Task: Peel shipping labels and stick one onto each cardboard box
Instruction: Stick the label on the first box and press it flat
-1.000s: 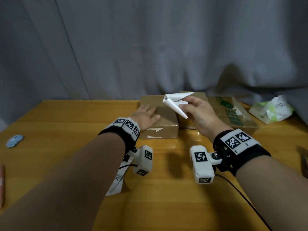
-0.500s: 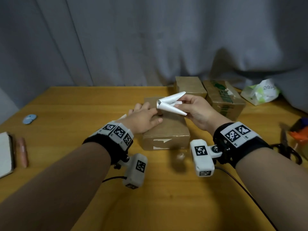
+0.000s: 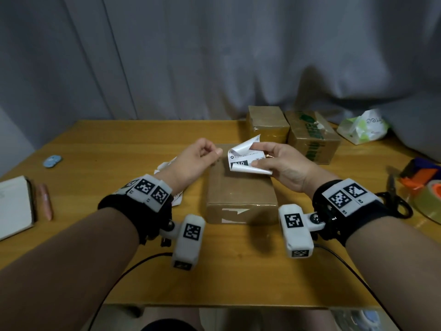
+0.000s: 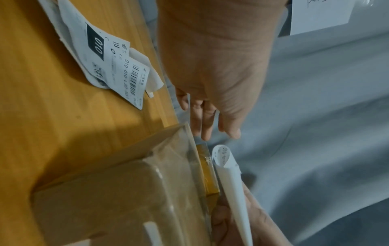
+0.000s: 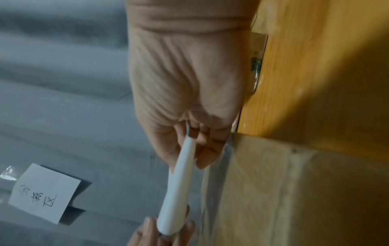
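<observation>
Over the near cardboard box (image 3: 241, 189) at desk (image 3: 114, 149) centre, we hold both hands above its far end. Our right hand (image 3: 281, 163) pinches the curled shipping label (image 3: 243, 158) between thumb and fingers; printed side with "010" faces us, top corner curling over. Our left hand (image 3: 193, 158) sits just left of the label, thumb and fingertips drawn together; from the head view we cannot tell whether it touches the label edge, and in the left wrist view its fingers (image 4: 205, 119) look fairly straight, apart from the rolled label. More loose labels (image 4: 118, 66) lie on the desk to the left of the box. Two more boxes (image 3: 267, 124) (image 3: 312, 137) stand side by side at the back. Scissors (image 3: 393, 199) and a tape roll (image 3: 429, 206) lie far right, a notebook (image 3: 14, 206) far left.
</observation>
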